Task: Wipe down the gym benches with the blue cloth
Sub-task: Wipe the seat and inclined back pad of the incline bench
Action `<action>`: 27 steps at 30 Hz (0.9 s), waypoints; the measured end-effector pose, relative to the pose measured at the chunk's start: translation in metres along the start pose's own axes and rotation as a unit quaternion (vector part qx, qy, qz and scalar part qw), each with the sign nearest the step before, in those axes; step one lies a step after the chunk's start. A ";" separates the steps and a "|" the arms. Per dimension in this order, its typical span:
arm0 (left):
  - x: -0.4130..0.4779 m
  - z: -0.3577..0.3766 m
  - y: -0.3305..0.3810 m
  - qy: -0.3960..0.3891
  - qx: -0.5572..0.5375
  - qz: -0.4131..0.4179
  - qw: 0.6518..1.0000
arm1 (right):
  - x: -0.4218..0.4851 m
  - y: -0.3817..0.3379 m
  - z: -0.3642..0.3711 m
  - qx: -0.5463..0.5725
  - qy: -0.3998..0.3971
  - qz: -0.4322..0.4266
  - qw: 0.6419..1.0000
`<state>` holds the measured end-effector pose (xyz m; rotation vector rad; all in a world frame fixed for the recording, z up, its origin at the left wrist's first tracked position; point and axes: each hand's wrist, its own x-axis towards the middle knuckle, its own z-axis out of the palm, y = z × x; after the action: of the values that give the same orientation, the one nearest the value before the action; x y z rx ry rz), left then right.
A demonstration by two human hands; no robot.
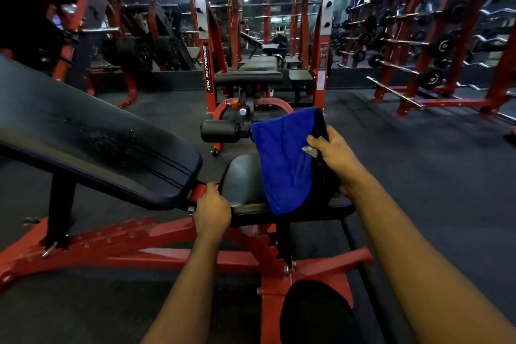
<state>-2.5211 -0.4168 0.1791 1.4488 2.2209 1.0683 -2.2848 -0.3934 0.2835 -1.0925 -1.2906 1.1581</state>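
Far left: inclined back pad (92, 131) of the adjustable bench, black vinyl, with fine speckling on its surface. Moisture or dust, could not tell which. Red frame (139, 234) ran beneath it.

Left hand (212, 209): fingers curled round the red bracket (198, 192) at the joint between back pad and seat pad (243, 179), apparently bracing there.

Behind the seat: black foot roller (220, 131); farther off, a second bench (251, 75) inside a red rack.

Blue cloth (282, 159): raised in front of the seat pad's right half, hanging free in a loose fold, a darker face or border showing along its right edge. Lower tip looked level with the seat's near edge; contact uncertain.

Right hand (332, 153): thumb and fingers pinched the cloth's upper right corner. A small pale tag or scrap showed under the thumb.

Far right: dumbbell rack (418, 45).

Judgement: the cloth looked light, soft and limp, with no stiffness, so a corner pinch suits carrying only. For wiping it would likely need bunching or flattening under the palm, otherwise it would drag and fold on the vinyl. It seemed grippy rather than slick, with nothing fragile about it.
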 end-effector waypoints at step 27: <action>0.018 0.017 0.008 -0.003 -0.081 -0.089 0.993 | 0.035 0.083 0.000 -0.621 -0.022 -0.023 0.783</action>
<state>-2.5137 -0.3925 0.1764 1.1613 2.1557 1.1518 -2.2874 -0.3488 0.2053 -1.9130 -2.1677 0.1227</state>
